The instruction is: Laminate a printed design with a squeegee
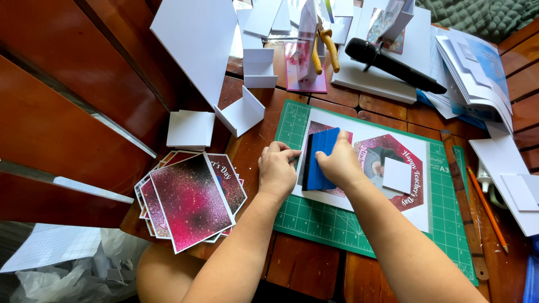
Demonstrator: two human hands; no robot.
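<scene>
Wooden table (314, 264), green cutting mat (331, 221): blue squeegee (323, 160) was clenched by right hand (339, 163), white sheet (365, 205) pinned flat-fingered by left hand (276, 168) at nine o'clock; uneven pressure judged liable to crease it.

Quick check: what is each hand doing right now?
Left hand: holds nothing, fingertips pressing the white sheet.
Right hand: closed on the blue scraper.

Under my right hand (339, 163) and the blue squeegee (321, 160) the printed sheet (387, 168) is partly hidden, my left hand (276, 168) masks its near edge, my forearms run off the lower frame, and the stacked cards (191, 199) left of my hands conceal their lower layers.
</scene>
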